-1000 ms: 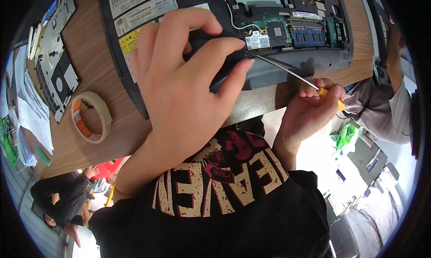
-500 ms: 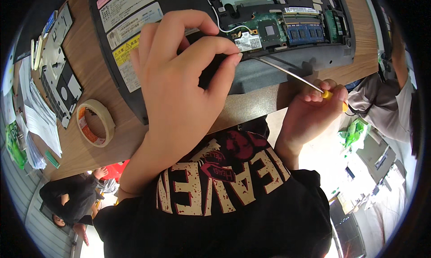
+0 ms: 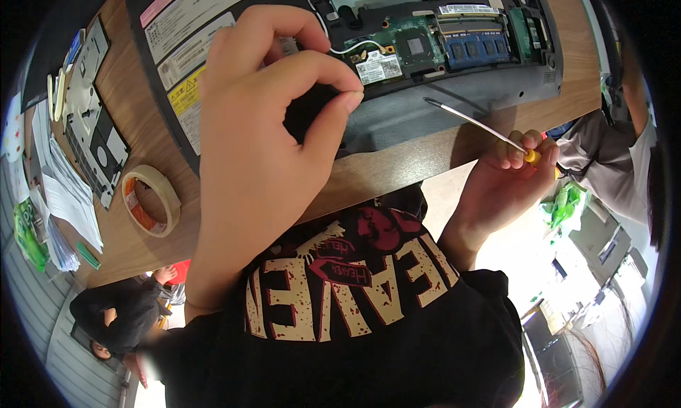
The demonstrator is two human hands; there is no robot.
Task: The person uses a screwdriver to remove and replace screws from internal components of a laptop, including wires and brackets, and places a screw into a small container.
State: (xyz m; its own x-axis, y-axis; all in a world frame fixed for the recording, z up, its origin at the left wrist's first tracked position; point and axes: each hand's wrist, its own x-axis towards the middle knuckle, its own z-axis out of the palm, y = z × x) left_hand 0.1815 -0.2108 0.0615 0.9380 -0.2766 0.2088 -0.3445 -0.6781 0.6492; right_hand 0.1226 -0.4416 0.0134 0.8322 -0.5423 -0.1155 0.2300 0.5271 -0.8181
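Your left hand (image 3: 266, 124) is over the big, flat, black plastic laptop (image 3: 397, 113), which lies bottom up at 12 o'clock on the brown wooden table (image 3: 397, 163), and its thumb and pointing finger touch at the tips, just beside a small white card (image 3: 379, 67) at their 1 o'clock, but I cannot tell if they pinch something tiny. Your right hand (image 3: 511, 181) has its fingers curled snugly around the yellow handle of a long, thin metal screwdriver (image 3: 482, 129), whose dark tip points to 10 o'clock, over the laptop's near edge. From your left hand, a round, cream tape roll (image 3: 171, 202) lies at 8 o'clock.
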